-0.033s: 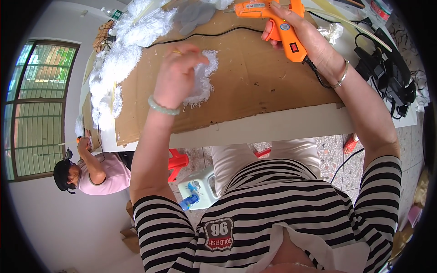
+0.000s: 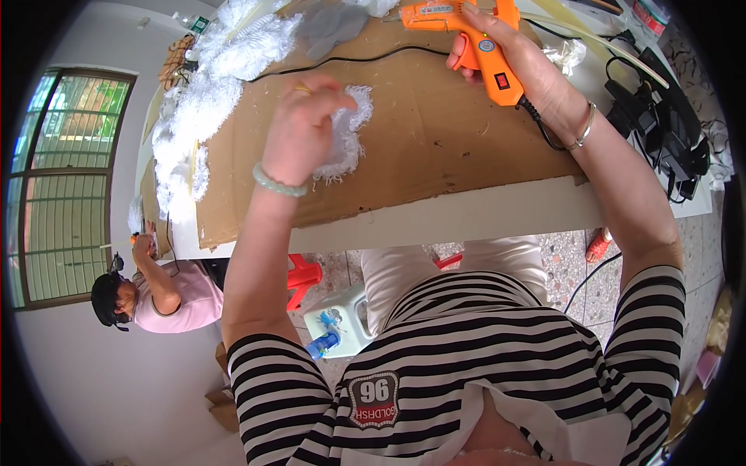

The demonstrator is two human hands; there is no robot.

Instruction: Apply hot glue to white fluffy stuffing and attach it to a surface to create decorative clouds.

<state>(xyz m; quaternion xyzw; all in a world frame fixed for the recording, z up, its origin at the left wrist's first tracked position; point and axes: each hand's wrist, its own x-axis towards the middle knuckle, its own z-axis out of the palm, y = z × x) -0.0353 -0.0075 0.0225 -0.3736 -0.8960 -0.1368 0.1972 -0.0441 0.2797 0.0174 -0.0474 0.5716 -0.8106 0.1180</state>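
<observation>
My right hand (image 2: 517, 62) grips an orange hot glue gun (image 2: 488, 54), with the fingers round its handle and trigger. The nozzle points left, and a long translucent glue stick (image 2: 598, 39) extends from the gun's back. My left hand (image 2: 299, 124), wearing a pale green bangle, hovers over the cardboard, its bent fingers blurred by motion. Beside and partly under it lies a small white fabric piece (image 2: 350, 144) with frayed edges. Whether the left fingers hold anything does not show.
A brown cardboard sheet (image 2: 435, 147) covers the white table. White ruffled fabric (image 2: 183, 128) is heaped along its left side, near grey fabric (image 2: 334, 31). A black cable (image 2: 350, 58) crosses the cardboard. Black devices (image 2: 653, 116) stand at right. Another person (image 2: 167, 299) works at far left.
</observation>
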